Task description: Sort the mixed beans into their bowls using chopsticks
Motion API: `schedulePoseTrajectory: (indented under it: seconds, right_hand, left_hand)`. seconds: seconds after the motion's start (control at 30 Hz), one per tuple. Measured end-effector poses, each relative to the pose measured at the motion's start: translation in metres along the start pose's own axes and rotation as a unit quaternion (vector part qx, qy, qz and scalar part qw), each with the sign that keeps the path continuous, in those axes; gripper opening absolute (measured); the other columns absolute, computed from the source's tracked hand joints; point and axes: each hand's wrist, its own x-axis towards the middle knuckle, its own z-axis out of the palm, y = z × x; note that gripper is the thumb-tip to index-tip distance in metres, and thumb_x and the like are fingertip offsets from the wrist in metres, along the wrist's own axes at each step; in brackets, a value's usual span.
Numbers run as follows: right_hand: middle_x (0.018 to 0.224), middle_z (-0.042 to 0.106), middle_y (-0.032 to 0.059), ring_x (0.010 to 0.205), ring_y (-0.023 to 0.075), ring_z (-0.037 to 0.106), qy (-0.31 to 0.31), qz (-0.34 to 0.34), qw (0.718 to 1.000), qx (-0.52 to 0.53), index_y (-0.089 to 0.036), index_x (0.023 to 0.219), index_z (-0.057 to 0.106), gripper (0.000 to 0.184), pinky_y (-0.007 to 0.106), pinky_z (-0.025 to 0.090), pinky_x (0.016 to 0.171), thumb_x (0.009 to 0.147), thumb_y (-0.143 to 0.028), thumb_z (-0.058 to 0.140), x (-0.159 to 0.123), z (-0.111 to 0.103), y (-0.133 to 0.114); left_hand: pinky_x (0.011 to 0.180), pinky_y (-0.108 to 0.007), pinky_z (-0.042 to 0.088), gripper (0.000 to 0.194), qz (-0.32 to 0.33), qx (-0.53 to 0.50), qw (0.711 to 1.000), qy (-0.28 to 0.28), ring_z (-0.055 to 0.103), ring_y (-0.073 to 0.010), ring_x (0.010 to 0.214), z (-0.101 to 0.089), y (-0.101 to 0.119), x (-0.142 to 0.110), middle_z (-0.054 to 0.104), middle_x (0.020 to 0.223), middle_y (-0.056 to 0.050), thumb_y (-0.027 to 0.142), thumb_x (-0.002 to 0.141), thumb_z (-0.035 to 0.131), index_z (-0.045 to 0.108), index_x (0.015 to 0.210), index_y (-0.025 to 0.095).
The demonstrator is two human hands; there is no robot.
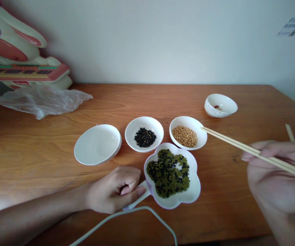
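Note:
My left hand point(116, 189) is closed on the handle point(140, 195) of a white flower-shaped dish point(194, 191), its thumb lying along the handle. Green beans mixed with black beans point(170, 172) cover much of the dish's bottom. At the right, my right hand point(278, 174) grips a pair of wooden chopsticks point(229, 139). Their tips are close together by the right rim of a white bowl point(201, 138) of yellow soybeans point(184, 136). Left of that stands a white bowl point(129, 131) of black beans point(144, 137). A bare white bowl point(96, 145) is farther left.
A patterned bowl point(220, 106) with a few small bits inside stands at the back right. At the back left, a crumpled plastic bag point(45, 100) lies before a toy with a keyboard point(26, 71). A pale cable point(111, 217) crosses the wooden table's point(142, 97) front.

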Motion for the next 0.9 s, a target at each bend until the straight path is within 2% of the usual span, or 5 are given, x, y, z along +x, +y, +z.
schedulePoseTrajectory:
  seconds: [0.3,0.47,0.6,0.8,0.9]
  right_hand:
    - [0.058,0.059,0.0045,0.054,0.0185,0.057,-0.021,-0.006,1.000,-0.002,-0.020,0.065,0.071,0.063,0.037,0.040,0.054,0.106,-0.061,0.044,-0.011,0.019,-0.009]
    - [0.072,0.068,0.0023,0.057,0.0166,0.059,-0.043,0.011,0.995,-0.089,-0.021,0.079,0.070,0.038,0.035,0.042,0.053,0.105,-0.044,0.055,-0.026,0.030,-0.013]
    - [0.072,0.066,0.0005,0.065,0.0151,0.062,-0.123,-0.061,0.950,-0.281,-0.022,0.082,0.070,0.036,0.033,0.047,0.066,0.109,-0.037,0.051,-0.033,0.029,-0.013]
    - [0.077,0.076,0.0036,0.065,0.0177,0.068,-0.162,-0.183,0.853,-0.461,-0.020,0.081,0.071,0.029,0.034,0.042,0.064,0.105,-0.033,0.059,-0.024,0.044,-0.017]
    - [0.076,0.076,0.0051,0.063,0.0178,0.068,-0.206,-0.172,0.849,-0.455,-0.019,0.080,0.070,0.034,0.033,0.040,0.061,0.106,-0.036,0.055,-0.019,0.060,-0.020]
  left_hand:
    - [0.063,-0.030,0.029,0.041,-0.006,-0.006,1.000,0.000,0.036,-0.0111,0.063,0.000,0.000,-0.001,0.040,0.069,0.005,0.004,0.100,0.055,0.027,0.074,0.022]
    - [0.063,-0.030,0.029,0.041,-0.005,-0.006,1.000,-0.002,0.036,-0.0113,0.063,0.000,-0.002,-0.001,0.040,0.069,0.005,0.004,0.099,0.055,0.027,0.075,0.022]
    - [0.062,-0.030,0.030,0.041,-0.007,-0.004,1.000,0.000,0.036,-0.0115,0.063,0.000,0.000,0.000,0.040,0.069,0.005,0.004,0.099,0.054,0.027,0.074,0.022]
    - [0.061,-0.030,0.030,0.042,-0.006,0.004,1.000,0.003,0.037,-0.0116,0.062,0.000,0.000,-0.003,0.040,0.069,0.005,0.005,0.098,0.056,0.027,0.073,0.022]
    - [0.063,-0.031,0.031,0.041,-0.012,0.006,1.000,-0.002,0.037,-0.0116,0.063,0.001,-0.003,-0.007,0.041,0.069,0.005,0.004,0.098,0.056,0.028,0.074,0.022]
